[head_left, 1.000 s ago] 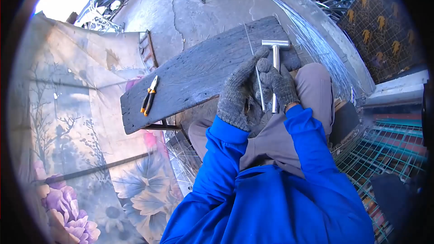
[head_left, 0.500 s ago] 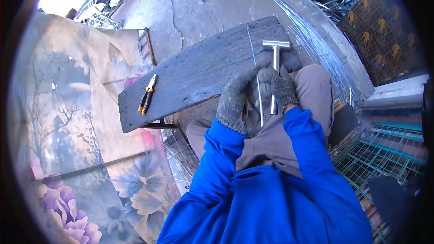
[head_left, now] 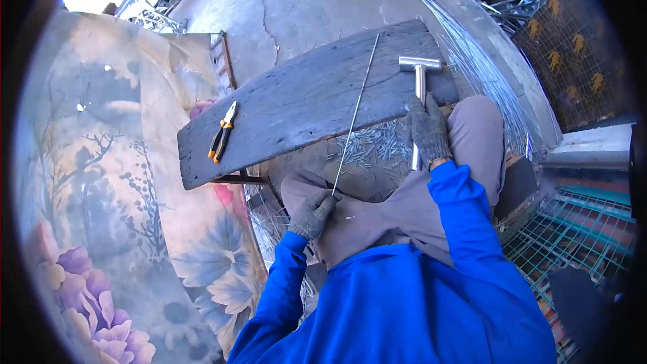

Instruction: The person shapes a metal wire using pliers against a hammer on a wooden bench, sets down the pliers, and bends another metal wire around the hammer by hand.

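Near my left knee, my left hand (head_left: 313,216), in a grey knitted glove, is closed around the lower end of a thin metal rod (head_left: 355,118). The rod slants up and away, its far tip over the dark wooden plank (head_left: 296,104). My gloved right hand (head_left: 429,132) is wrapped around the handle of a shiny metal hammer (head_left: 420,65), beside my right knee. The hammer's head points away from me, above the plank's right end. On the plank's left part lie pliers (head_left: 223,132) with black and orange handles.
Short cut metal pieces (head_left: 381,144) are scattered on the floor below the plank. A bundle of long thin rods (head_left: 472,54) lies at the right. A flowered sheet (head_left: 114,162) covers the left side, and a green wire grid (head_left: 573,222) stands at the lower right.
My left hand has moved from beside the right hand down and left to my knee, with the rod in it. The rod now slants. The hammer stays in my right hand.
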Tool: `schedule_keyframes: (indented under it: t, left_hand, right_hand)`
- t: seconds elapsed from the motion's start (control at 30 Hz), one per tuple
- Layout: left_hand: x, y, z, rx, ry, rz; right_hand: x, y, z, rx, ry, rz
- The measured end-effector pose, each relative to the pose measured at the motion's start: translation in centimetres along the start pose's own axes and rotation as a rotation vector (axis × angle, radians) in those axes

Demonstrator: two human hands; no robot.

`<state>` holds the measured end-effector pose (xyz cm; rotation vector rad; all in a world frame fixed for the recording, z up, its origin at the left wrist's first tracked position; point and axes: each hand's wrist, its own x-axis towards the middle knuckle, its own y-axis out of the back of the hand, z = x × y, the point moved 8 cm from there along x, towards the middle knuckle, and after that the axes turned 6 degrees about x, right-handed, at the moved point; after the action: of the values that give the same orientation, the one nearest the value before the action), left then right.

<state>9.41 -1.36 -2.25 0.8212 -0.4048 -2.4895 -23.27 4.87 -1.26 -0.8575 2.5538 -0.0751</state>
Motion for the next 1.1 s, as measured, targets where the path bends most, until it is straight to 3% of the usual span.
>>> schedule_keyframes:
  t: [0.07, 0.13, 0.3, 0.37, 0.4, 0.47, 0.5, 0.53, 0.6, 0.63, 0.7, 0.8, 0.87, 0.97, 1.03, 1.1]
  left_hand:
    - [-0.9, 0.2, -1.8, 0.044, 0.179, 0.037]
    - [-1.1, 0.0, -1.6, 0.071, 0.158, 0.063]
    - [-1.8, -0.4, -0.8, 0.157, 0.094, 0.133]
    - [-2.0, -0.5, -0.4, 0.111, 0.104, 0.143]
    - [-2.0, -0.7, -0.5, 0.112, 0.102, 0.149]
    - [-1.9, -1.0, -0.8, 0.094, 0.096, 0.132]
    - [-2.0, -1.1, -0.9, 0.094, 0.097, 0.133]
    - [-2.0, -1.1, -0.8, 0.081, 0.091, 0.114]
    - [-1.7, -0.9, -0.1, 0.065, 0.078, 0.099]
    - [-2.0, -1.0, 0.5, 0.052, 0.131, 0.081]
    - [-2.3, -1.3, 0.0, 0.037, 0.193, 0.059]
    - [-2.3, -1.2, -0.9, 0.006, 0.122, 0.107]
    - [-2.3, -1.8, -1.2, -0.066, 0.167, 0.012]
    - [-2.5, -1.4, 0.0, -0.037, 0.090, 0.077]
    - [-2.5, -1.7, -1.0, -0.114, 0.143, 0.043]
    - [-2.6, -2.2, -1.7, -0.188, 0.199, 0.011]
  right_hand:
    - [0.6, 0.2, 1.4, -0.048, -0.008, -0.026]
    - [0.2, -0.5, -0.5, -0.349, 0.340, 0.008]
    - [-2.9, -3.5, -4.3, -0.366, 0.452, -0.162]
    - [-5.0, -4.9, -6.4, -0.511, 0.780, -0.168]
    - [-5.6, -4.8, -6.3, -0.508, 0.786, -0.170]
    - [-5.1, -5.0, -3.8, -0.662, 0.516, -0.219]
    - [-4.2, -4.7, -2.0, -0.781, 0.265, -0.272]
    - [-4.6, -4.6, -1.8, -0.780, 0.267, -0.271]
    - [-5.9, -5.3, -3.1, -0.788, 0.522, -0.310]
    - [-6.1, -5.1, -2.8, -0.792, 0.522, -0.315]
    - [-7.2, -5.3, -3.8, -0.697, 0.734, -0.273]
    - [-7.2, -5.1, -3.3, -0.744, 0.556, -0.208]
    - [-5.7, -4.7, -2.8, -0.782, 0.544, -0.223]
    - [-5.6, -4.3, -4.0, -0.784, 0.502, -0.197]
    - [-5.6, -3.8, -3.5, -0.755, 0.454, -0.180]
    - [-6.2, -3.9, -4.6, -0.639, 0.831, -0.215]
